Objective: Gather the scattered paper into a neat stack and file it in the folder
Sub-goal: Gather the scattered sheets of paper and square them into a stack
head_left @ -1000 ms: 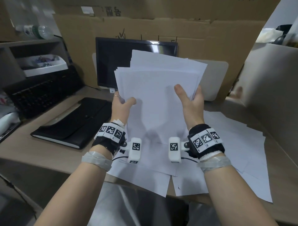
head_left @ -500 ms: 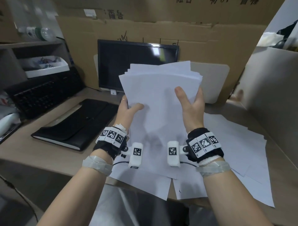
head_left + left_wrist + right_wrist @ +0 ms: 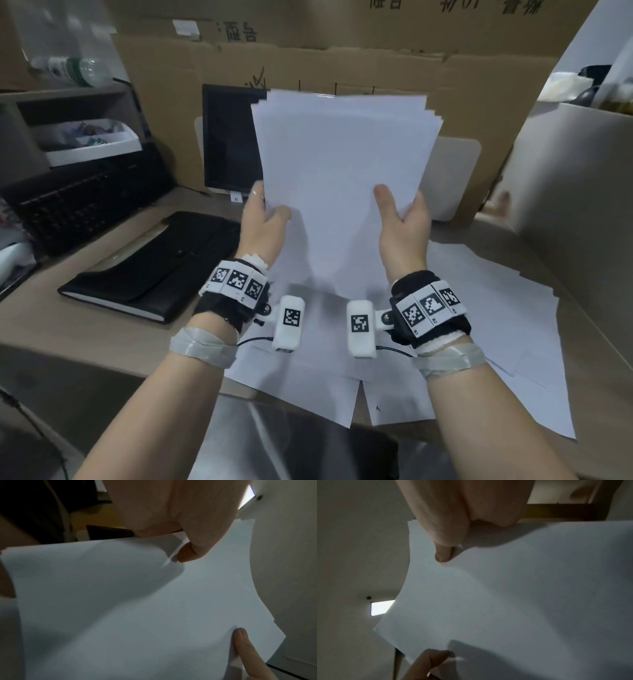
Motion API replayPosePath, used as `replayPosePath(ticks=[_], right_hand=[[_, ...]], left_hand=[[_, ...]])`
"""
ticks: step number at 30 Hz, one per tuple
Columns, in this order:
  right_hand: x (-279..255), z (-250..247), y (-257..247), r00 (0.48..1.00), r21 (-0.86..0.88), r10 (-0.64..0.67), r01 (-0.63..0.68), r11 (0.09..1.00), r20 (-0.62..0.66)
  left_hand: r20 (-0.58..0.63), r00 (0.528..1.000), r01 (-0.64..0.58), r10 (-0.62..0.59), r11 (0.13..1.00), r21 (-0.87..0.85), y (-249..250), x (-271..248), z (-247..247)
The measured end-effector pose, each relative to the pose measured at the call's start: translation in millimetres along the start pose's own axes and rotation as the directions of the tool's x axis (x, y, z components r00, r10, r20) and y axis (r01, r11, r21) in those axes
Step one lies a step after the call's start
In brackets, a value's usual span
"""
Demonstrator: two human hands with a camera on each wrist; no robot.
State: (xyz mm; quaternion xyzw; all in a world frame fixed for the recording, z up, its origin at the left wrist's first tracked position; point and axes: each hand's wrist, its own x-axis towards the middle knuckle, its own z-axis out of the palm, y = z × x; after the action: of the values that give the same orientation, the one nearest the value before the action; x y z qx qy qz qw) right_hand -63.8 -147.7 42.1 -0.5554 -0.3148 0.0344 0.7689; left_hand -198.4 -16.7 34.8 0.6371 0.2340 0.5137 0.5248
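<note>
Right, I have the paper stack (image 3: 342, 178) up off the desk (image 3: 113, 329), held upright in front of the dark monitor (image 3: 229, 137). The sheets are plain white, thin and smooth, and their top edges fan slightly, so the stack is not yet square. My left hand (image 3: 262, 226) pinches the stack's left edge, thumb on the near face, fingers behind. My right hand (image 3: 404, 222) grips the right edge the same way, thumb laid flat on the front sheet. From the left wrist view the paper bows softly between the 2 thumbs. More loose sheets (image 3: 507, 308) lie overlapping on the desk beneath and to the right, some overhanging the front edge. The folder (image 3: 150, 270) is black, matte, flat and closed, lying on the desk left of my left hand.
</note>
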Motion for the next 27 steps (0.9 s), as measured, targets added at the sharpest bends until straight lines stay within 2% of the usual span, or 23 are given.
replayPosePath(ticks=[3, 8, 10, 12, 15, 20, 24, 27], right_hand=[[-5, 6, -11, 1.0, 0.059, 0.003, -0.005, 0.998, 0.031], [-22, 5, 14, 0.968, 0.069, 0.217, -0.227, 0.971, 0.129], [-26, 3, 22, 0.952, 0.056, 0.255, -0.268, 0.962, 0.17], [-30, 4, 27, 0.948, 0.054, 0.269, -0.281, 0.958, 0.17], [-30, 6, 26, 0.956, 0.066, 0.26, -0.27, 0.96, 0.137], [-20, 10, 14, 0.973, 0.094, 0.206, -0.216, 0.972, 0.104], [-17, 1, 18, 0.958, 0.116, 0.26, -0.274, 0.955, 0.12], [-19, -7, 24, 0.952, 0.097, 0.266, -0.282, 0.955, 0.15]], left_hand=[[-0.026, 0.999, -0.036, 0.036, 0.999, -0.021, 8, 2, -9], [-0.1, 0.984, 0.144, -0.149, 0.988, -0.051, -24, -18, -33], [-0.071, 0.977, 0.196, -0.201, 0.978, -0.067, -28, -20, -33], [-0.024, 0.972, 0.233, -0.234, 0.971, -0.056, -28, -22, -29], [-0.046, 0.963, 0.261, -0.264, 0.963, -0.065, -25, -22, -24], [-0.104, 0.973, 0.199, -0.208, 0.976, -0.085, -12, -13, -22], [-0.09, 0.962, 0.249, -0.257, 0.964, -0.092, -17, -19, -25], [-0.096, 0.965, 0.234, -0.243, 0.968, -0.092, -21, -25, -23]])
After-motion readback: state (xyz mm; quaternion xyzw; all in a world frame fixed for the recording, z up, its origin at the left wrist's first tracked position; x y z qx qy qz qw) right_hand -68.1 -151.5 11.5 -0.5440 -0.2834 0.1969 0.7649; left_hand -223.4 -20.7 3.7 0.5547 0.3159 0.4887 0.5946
